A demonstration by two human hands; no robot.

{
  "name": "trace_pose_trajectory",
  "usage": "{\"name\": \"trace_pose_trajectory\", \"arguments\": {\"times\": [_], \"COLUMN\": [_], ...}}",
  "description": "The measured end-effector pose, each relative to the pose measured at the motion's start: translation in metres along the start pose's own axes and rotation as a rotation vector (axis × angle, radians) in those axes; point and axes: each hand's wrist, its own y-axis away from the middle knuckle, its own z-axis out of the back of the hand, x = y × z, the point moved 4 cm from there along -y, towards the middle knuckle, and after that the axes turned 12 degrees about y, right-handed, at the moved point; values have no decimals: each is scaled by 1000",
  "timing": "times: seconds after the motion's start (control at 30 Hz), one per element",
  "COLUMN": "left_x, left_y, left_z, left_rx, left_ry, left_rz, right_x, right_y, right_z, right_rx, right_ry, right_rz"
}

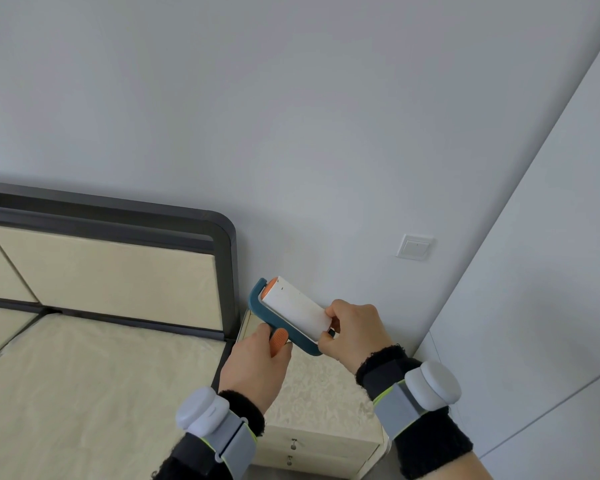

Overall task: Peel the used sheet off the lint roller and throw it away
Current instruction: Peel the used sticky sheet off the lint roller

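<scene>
Grey walls (291, 116), bed (84, 393) (cream), nightstand (326, 441).

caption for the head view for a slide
Left hand grips the lint roller handle while right hand pinches its sheet end.

Both arms reach forward, wrists strapped with grey bands. The left hand (257, 362) is closed in a fist-like grip. The right hand (352, 327) pinches with thumb and fingertips.

I have one view only, from the head camera, wide-angle and tilted so the wall (291, 116) fills the upper frame. It looks forward and down, close on both hands at lower centre, with the bed (84, 375) at lower left and the nightstand (326, 393) beneath.
</scene>
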Motion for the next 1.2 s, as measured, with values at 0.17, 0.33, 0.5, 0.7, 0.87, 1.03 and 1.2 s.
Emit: {"name": "trace_pose_trajectory", "arguments": {"times": [0.17, 0.33, 0.5, 0.7, 0.87, 1.03, 1.2], "left_x": [-1, -1, -5, -5, -3, -1, -4], "left_y": [1, 3, -1, -1, -2, 0, 1], "left_z": [1, 1, 5, 7, 7, 6, 5], "left_rx": [5, 23, 0, -16, -23, -2, -2], "left_ry": [0, 15, 77, 83, 76, 71, 60], "left_rz": [-6, -2, -8, 9, 19, 23, 19], "right_x": [0, -5, -5, -3, -2, -2, -1], "right_y": [1, -1, 3, 6, 5, 4, 0], "right_z": [1, 9, 11, 3, 1, 0, 1], "right_rx": [-5, -66, -111, -63, -70, -104, -98], "right_ry": [19, -11, -152, -276, -221, -162, -114], "right_rz": [9, 19, -30, -36, -7, -8, -12]}}
